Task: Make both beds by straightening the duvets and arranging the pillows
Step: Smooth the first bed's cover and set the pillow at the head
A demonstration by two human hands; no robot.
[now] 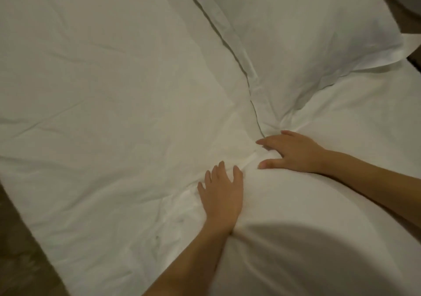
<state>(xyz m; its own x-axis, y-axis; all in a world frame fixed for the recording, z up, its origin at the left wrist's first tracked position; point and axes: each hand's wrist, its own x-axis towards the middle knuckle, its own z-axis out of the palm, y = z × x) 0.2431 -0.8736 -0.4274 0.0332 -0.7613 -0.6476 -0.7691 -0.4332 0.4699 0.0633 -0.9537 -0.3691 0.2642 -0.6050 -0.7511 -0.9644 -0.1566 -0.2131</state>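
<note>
- The left hand (222, 192) lay flat with its fingers straight and spread, palm down, pressing on the near plump white fabric pillow (307, 238) at its left edge; it gripped nothing.
- The right hand (293, 152) also lay open and flat, fingers stretched toward the left, thumb apart from them, pressing the same pillow's top corner where it met the bedding.
- The two hands sat near each other, the right one higher and to the right, with a bunched ridge of white cloth between them.
- Both bare forearms reached in from the lower right, the left one crossing the pillow's lower edge.
- The near pillow filled the lower right of the view and bulged up between the arms.
- A second white pillow with a flat flanged border (307, 45) lay beyond it at upper right, its lower corner meeting the near pillow just above the right hand.
- The creased white duvet (102, 90) spread over the left and middle of the bed, its hemmed edge running diagonally down along the far pillow toward the right hand's fingertips.
- A strip of brown floor (20, 250) showed past the duvet's lower-left edge.
</note>
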